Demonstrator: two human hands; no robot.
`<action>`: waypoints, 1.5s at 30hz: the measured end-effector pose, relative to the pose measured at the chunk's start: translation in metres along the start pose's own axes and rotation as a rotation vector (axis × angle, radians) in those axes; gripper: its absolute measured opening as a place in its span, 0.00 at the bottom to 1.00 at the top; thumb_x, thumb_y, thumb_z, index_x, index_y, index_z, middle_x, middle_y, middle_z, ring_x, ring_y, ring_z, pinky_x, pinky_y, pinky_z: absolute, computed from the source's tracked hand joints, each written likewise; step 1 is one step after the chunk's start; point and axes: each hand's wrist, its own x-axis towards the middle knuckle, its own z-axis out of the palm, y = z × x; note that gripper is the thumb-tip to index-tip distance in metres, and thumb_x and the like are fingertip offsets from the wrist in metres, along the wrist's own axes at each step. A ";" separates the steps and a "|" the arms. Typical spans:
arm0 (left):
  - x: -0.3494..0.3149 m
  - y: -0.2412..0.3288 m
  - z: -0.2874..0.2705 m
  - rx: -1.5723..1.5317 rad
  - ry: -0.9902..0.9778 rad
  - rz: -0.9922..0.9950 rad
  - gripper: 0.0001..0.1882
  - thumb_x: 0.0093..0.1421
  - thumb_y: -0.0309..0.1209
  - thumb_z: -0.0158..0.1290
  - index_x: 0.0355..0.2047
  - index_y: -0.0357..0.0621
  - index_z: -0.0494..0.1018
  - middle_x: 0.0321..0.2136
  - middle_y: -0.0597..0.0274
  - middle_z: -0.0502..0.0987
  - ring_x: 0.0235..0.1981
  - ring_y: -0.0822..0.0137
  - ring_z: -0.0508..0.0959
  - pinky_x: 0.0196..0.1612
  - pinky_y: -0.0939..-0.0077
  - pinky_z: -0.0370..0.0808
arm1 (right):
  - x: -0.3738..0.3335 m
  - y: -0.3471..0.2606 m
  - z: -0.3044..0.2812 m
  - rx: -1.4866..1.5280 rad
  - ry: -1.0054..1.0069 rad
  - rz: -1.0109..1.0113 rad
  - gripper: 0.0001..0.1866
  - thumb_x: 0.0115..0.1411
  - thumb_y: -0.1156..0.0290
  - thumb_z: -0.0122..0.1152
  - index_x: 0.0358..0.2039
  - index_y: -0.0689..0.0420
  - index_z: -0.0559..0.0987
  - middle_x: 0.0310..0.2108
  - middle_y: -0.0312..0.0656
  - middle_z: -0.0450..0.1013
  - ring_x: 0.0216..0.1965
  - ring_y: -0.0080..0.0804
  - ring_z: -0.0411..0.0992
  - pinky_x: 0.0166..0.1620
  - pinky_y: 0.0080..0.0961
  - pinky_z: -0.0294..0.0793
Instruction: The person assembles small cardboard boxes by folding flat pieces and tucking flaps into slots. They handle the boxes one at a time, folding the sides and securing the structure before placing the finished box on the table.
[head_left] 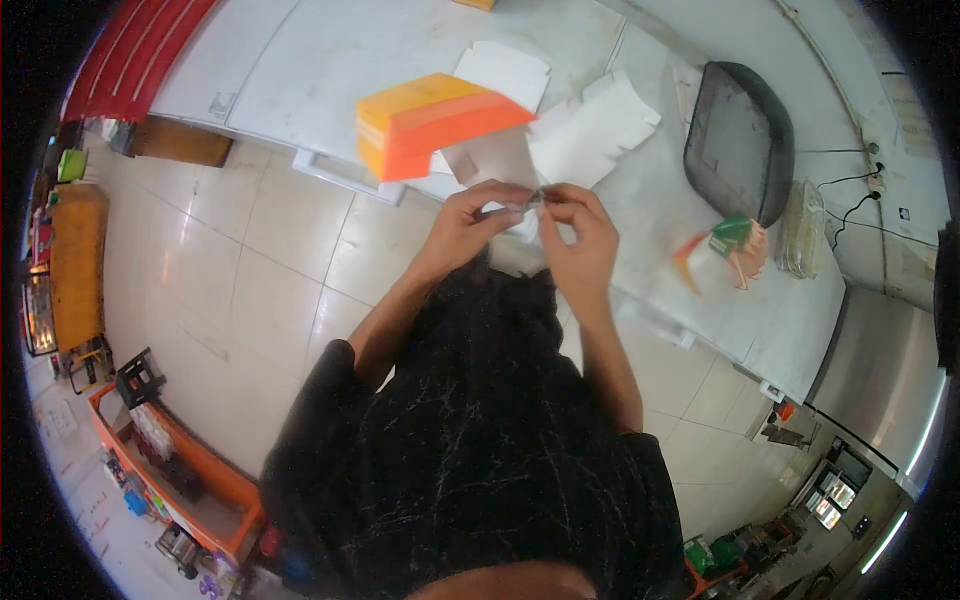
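Note:
Close together at the table's near edge, both my hands pinch with thumbs and fingers. My left hand point(475, 222) and my right hand point(585, 235) meet at a small dark-greenish piece point(536, 198), too small to make out. Just beyond them lies a yellow and orange cardboard box point(430, 118), with a pale panel point(490, 155) extending from it toward my hands. Behind and to the right of it are two flat white card pieces with notched edges, one farther back point(500, 72) and one nearer point(597, 128).
The white table point(330, 70) curves around me. At its right stand a dark grey tub point(740, 140), a crumpled green, orange and white packet point(730, 245) and a clear plastic pack point(800, 230). An orange crate point(215, 500) is at lower left, near a yellow-brown cabinet point(78, 265).

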 end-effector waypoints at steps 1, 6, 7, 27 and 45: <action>0.001 -0.002 0.002 0.031 0.010 0.017 0.14 0.59 0.20 0.57 0.46 0.33 0.76 0.43 0.59 0.77 0.46 0.70 0.75 0.48 0.77 0.73 | -0.001 0.000 0.003 0.007 0.023 0.014 0.03 0.52 0.81 0.65 0.28 0.64 0.79 0.40 0.45 0.76 0.38 0.35 0.76 0.42 0.26 0.75; -0.001 -0.003 0.011 0.071 0.057 -0.062 0.14 0.59 0.19 0.56 0.46 0.35 0.76 0.41 0.59 0.75 0.43 0.70 0.75 0.47 0.77 0.74 | -0.004 -0.001 0.005 0.049 0.075 0.035 0.03 0.52 0.81 0.64 0.27 0.64 0.78 0.38 0.45 0.76 0.35 0.32 0.77 0.34 0.24 0.76; -0.002 -0.005 0.012 0.054 0.064 -0.057 0.14 0.59 0.19 0.56 0.46 0.34 0.76 0.40 0.60 0.75 0.43 0.71 0.75 0.47 0.77 0.74 | -0.004 -0.001 0.006 0.050 0.087 0.046 0.03 0.51 0.81 0.64 0.27 0.64 0.78 0.38 0.45 0.75 0.34 0.32 0.77 0.34 0.24 0.76; -0.007 -0.008 0.012 -0.004 0.041 -0.102 0.13 0.59 0.22 0.57 0.45 0.34 0.76 0.42 0.61 0.76 0.44 0.72 0.74 0.48 0.77 0.73 | -0.006 -0.001 0.003 -0.222 0.045 -0.129 0.08 0.45 0.82 0.65 0.26 0.64 0.74 0.38 0.46 0.72 0.35 0.41 0.75 0.37 0.32 0.75; -0.008 -0.005 0.016 -0.031 -0.004 -0.099 0.15 0.59 0.17 0.54 0.48 0.31 0.74 0.44 0.59 0.75 0.45 0.71 0.74 0.47 0.79 0.72 | 0.000 0.000 -0.002 -0.139 0.010 -0.027 0.09 0.44 0.80 0.66 0.23 0.63 0.73 0.38 0.47 0.71 0.37 0.41 0.74 0.38 0.34 0.75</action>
